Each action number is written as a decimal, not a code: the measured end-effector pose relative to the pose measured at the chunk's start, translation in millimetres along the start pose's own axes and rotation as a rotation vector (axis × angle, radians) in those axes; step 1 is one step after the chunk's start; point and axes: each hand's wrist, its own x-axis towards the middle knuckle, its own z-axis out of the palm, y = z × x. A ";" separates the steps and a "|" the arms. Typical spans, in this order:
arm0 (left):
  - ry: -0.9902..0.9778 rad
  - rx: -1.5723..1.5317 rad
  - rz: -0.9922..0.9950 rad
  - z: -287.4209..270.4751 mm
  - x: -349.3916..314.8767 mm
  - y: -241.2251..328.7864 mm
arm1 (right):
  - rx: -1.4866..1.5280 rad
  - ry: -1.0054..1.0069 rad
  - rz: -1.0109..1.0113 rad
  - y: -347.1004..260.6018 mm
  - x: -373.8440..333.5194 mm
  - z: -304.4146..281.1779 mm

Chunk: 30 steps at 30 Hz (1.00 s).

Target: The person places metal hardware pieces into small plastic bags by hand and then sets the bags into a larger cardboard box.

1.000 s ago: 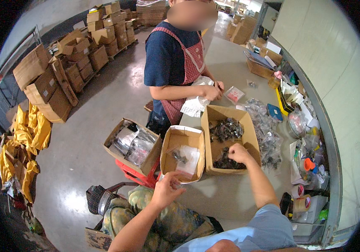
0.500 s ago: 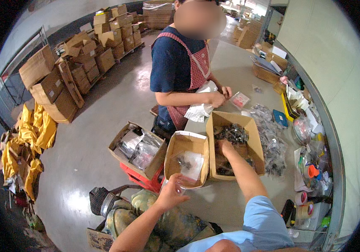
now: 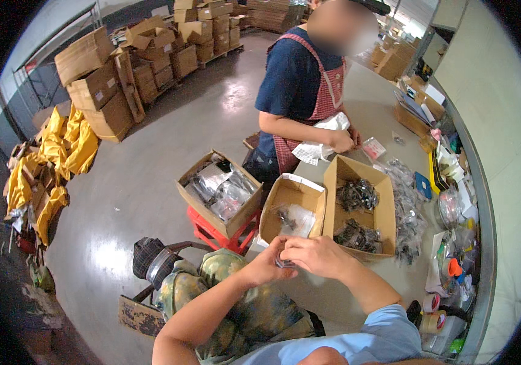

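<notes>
My left hand (image 3: 266, 264) and my right hand (image 3: 315, 255) meet at the near edge of the table, both closed around a small clear bag with dark parts (image 3: 283, 262). Just beyond them stand two open cardboard boxes. The left box (image 3: 291, 208) holds a few clear bags. The right box (image 3: 359, 207) holds heaps of small dark parts. Across the table a person in a checked apron (image 3: 306, 91) holds a white plastic bag (image 3: 318, 143).
A third open box of bagged parts (image 3: 218, 191) rests on a red stool (image 3: 221, 234) to my left. Filled clear bags (image 3: 406, 213), tape rolls (image 3: 434, 319) and clutter line the table's right side along the wall. Stacked cartons (image 3: 105, 85) and yellow bags (image 3: 66, 146) lie on the floor.
My right hand has come back out of the right box toward me. My left hand has risen from my lap, and both now close on a small bag.
</notes>
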 end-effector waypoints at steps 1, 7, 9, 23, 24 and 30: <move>-0.017 -0.011 0.005 -1.6 -2.2 0.0 | 0.024 -0.008 -0.043 -2.0 1.7 0.8; -0.079 -0.041 -0.051 -3.2 -15.5 6.7 | 0.805 0.122 0.085 -0.7 16.3 -1.9; -0.121 -0.164 -0.014 -0.9 -15.6 3.9 | 1.054 0.246 0.050 -2.1 19.3 0.5; -0.268 -0.575 0.007 -8.7 -20.6 14.1 | 0.453 0.244 -0.075 -25.0 13.1 5.5; -0.258 -0.576 0.014 -8.1 -20.6 13.5 | 0.327 0.246 -0.111 -28.9 14.3 1.7; -0.231 -0.305 0.052 -5.6 -24.7 20.6 | 0.181 0.281 -0.035 -39.6 12.8 -4.9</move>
